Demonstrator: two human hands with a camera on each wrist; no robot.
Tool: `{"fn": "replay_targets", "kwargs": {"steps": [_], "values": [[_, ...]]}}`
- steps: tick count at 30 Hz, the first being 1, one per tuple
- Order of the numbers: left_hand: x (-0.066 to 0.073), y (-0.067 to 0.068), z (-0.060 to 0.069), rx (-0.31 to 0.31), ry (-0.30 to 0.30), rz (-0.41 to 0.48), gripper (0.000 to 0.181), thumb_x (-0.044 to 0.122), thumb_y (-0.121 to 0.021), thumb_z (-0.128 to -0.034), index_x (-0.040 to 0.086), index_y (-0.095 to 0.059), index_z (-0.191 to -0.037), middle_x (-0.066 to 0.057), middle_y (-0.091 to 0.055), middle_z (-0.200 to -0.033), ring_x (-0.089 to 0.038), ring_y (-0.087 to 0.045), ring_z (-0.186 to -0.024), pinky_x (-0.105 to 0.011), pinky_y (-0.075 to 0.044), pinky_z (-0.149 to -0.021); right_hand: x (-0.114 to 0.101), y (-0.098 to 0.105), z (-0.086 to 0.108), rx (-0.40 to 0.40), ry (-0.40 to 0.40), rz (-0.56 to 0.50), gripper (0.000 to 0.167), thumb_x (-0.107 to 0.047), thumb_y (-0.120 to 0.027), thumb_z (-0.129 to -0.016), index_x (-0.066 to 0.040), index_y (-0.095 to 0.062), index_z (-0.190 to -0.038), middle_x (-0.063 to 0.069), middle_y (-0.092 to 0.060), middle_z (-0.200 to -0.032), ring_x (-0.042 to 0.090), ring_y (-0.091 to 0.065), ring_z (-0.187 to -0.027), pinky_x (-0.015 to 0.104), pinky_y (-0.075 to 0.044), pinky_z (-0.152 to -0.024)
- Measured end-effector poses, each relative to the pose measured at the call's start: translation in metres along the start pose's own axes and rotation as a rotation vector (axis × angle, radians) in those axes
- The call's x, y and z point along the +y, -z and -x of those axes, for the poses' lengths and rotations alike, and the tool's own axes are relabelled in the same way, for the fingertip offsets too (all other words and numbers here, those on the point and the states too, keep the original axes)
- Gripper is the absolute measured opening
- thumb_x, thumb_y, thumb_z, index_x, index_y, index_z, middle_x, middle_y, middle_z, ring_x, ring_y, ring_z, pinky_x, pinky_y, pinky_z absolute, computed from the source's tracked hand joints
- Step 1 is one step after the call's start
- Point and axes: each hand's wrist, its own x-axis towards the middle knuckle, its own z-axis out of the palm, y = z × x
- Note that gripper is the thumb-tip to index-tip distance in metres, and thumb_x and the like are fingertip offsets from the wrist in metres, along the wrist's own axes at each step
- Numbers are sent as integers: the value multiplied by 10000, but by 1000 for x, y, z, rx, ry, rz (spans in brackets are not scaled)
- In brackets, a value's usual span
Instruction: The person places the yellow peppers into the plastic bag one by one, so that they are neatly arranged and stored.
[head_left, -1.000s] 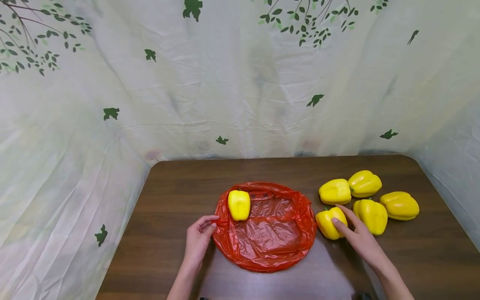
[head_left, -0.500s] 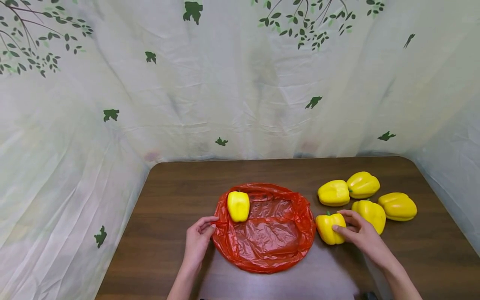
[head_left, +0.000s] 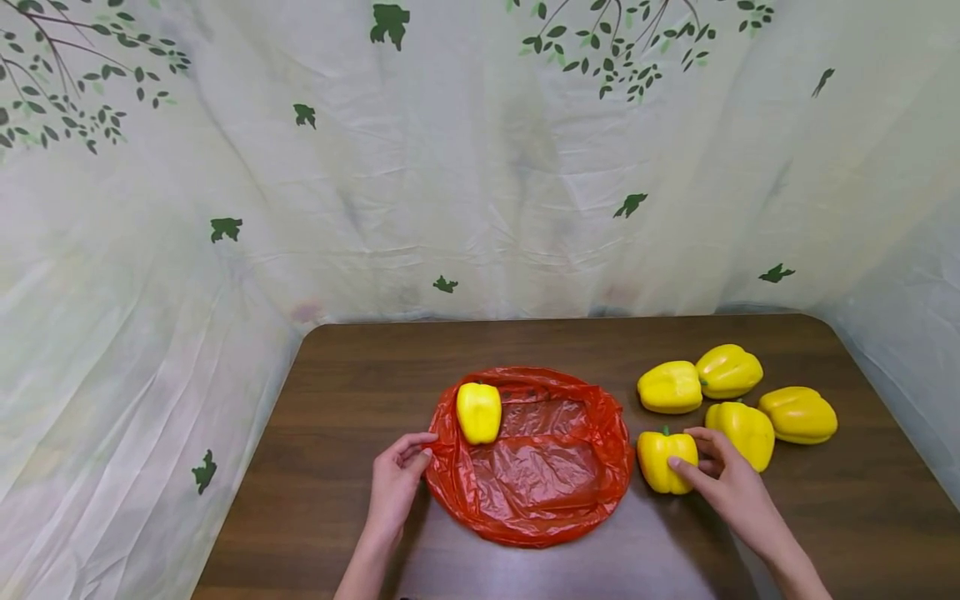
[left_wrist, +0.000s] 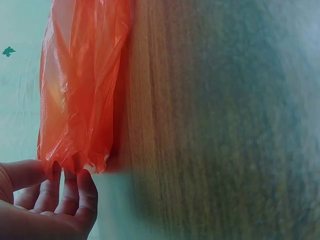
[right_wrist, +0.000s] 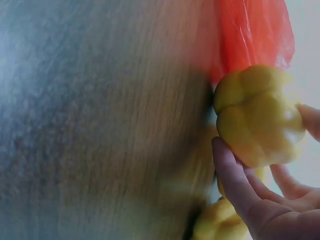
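A red plastic bag (head_left: pixel 536 492) lies on the table with its mouth spread into a round. One yellow bell pepper (head_left: pixel 478 414) sits inside at its left. My left hand (head_left: pixel 397 479) pinches the bag's left edge between thumb and fingers; in the left wrist view the bag (left_wrist: pixel 82 100) is gathered at those fingertips. Just right of the bag, my right hand (head_left: pixel 738 492) holds another yellow bell pepper (head_left: pixel 660 467), stem up. In the right wrist view, fingers and thumb lie around this pepper (right_wrist: pixel 260 117); whether its base touches the table is unclear.
Behind and right of my right hand, several more yellow bell peppers (head_left: pixel 742 433) lie grouped on the brown wooden table (head_left: pixel 360 375). A pale leaf-printed cloth (head_left: pixel 487 208) hangs behind the table and along both sides.
The pepper in my right hand has turned more upright and shifted slightly toward the table's front. My left hand has kept its grip on the bag's edge, unmoved.
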Motion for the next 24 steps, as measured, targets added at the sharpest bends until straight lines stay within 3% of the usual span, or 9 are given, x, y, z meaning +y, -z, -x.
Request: {"fn": "replay_targets", "kwargs": {"steps": [10,17,24], "values": [[0,-1,1,-3,3,1,221,-47,-570,-935,-13,-692,-1117,-167,-670,-1039,-207,-612,-815,-231,-525,-682,-9,0,5,82,87,1,812,-563,-657,-872,-29,-386,-1420,269,-534,-1306,363,-569,-1085,318,-540,-766],[1,0,0,4,17,-1,227,-41,-566,-937,-12,-688,-1127,-162,-673,-1046,-204,-614,-817,-230,-525,-683,-17,7,7,114,148,-3,767,-511,-643,-908,-19,-376,-1431,283,-484,-1347,411,-550,-1112,331,-543,-765],[4,-2,0,-3,21,-5,224,-27,-566,-946,-4,-688,-1133,-161,-671,-1066,-226,-622,-852,-236,-537,-728,-26,4,5,151,219,-66,712,-420,-649,-936,-27,-362,-1455,207,-472,-1366,359,-542,-1128,187,-497,-726]]}}
